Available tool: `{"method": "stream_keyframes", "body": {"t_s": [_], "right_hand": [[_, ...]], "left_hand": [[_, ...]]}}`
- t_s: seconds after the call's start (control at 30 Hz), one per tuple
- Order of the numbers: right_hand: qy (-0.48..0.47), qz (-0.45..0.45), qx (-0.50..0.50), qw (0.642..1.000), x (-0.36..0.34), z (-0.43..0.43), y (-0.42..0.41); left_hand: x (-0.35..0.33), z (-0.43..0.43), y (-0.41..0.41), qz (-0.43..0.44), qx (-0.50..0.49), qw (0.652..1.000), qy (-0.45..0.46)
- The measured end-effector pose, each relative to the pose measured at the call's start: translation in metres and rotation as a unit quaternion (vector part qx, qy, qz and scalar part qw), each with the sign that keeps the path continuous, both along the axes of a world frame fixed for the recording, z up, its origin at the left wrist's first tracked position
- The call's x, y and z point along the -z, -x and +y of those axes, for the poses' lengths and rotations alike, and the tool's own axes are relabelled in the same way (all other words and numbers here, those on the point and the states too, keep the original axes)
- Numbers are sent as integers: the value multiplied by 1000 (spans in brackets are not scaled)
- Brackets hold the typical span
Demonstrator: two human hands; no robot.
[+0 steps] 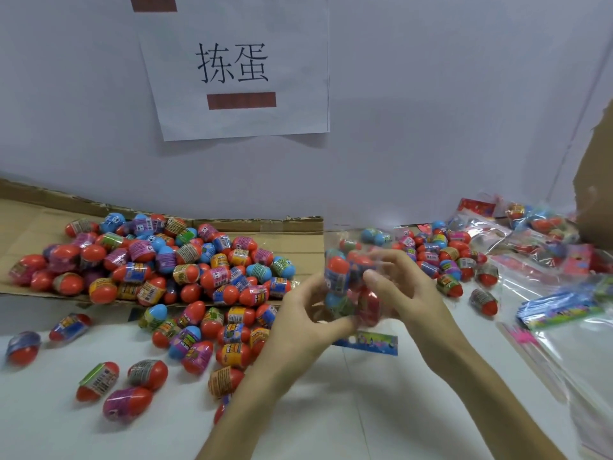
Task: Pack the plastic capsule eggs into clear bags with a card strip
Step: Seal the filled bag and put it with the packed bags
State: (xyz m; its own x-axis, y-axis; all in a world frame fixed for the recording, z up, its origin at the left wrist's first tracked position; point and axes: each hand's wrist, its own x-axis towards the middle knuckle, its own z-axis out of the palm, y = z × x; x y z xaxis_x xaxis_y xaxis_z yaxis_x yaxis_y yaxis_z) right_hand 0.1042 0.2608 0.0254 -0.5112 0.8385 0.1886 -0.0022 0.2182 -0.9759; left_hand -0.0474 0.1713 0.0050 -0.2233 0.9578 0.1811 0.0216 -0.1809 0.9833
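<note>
White wall behind, with a paper sign [237,66] taped to it, and below it a pale surface [365,419] strewn with eggs [159,260]. Most are heaped on a flattened cardboard sheet [298,247] to the left, and others lie loose in front of it.

Both hands are up over the middle of the surface, fingers curled round a clear bag [348,283] holding several eggs. The left hand [298,327] grips it from below and the right hand [408,293] pinches it near the top. The bag is blurred, so I can't count what is inside.

A card strip [368,342] shows just under the hands (possibly inside the bag's lower end, possibly lying on the surface). Filled bags [530,227] lie at the far right, with spare strips [560,305] and empty bags [580,353] nearer.

My guess is the filling is done and this is the settling or closing step. Next, the eggs need holding steady while the strip is squared at the opening, then the bag goes on the pile.
</note>
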Motion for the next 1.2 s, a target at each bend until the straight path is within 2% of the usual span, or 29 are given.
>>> {"method": "stream_keyframes", "body": {"t_s": [0.13, 0.37, 0.5, 0.67, 1.0, 1.2], "right_hand": [[-57, 5, 35, 998, -1, -6, 4], [-74, -12, 46, 996, 0, -3, 3], [-55, 1, 37, 998, 0, -1, 0], [-71, -11, 13, 997, -3, -4, 0], [-15, 28, 54, 998, 0, -6, 5], [2, 45, 55, 997, 2, -8, 7]], "left_hand": [[3, 1, -4, 46, -9, 999, 0], [1, -2, -4, 83, 17, 996, 32], [-2, -4, -11, 44, 21, 999, 18], [-7, -2, -12, -10, -27, 999, -14], [1, 3, -3, -33, -122, 992, -30], [-1, 1, -1, -77, -116, 990, -7]]}}
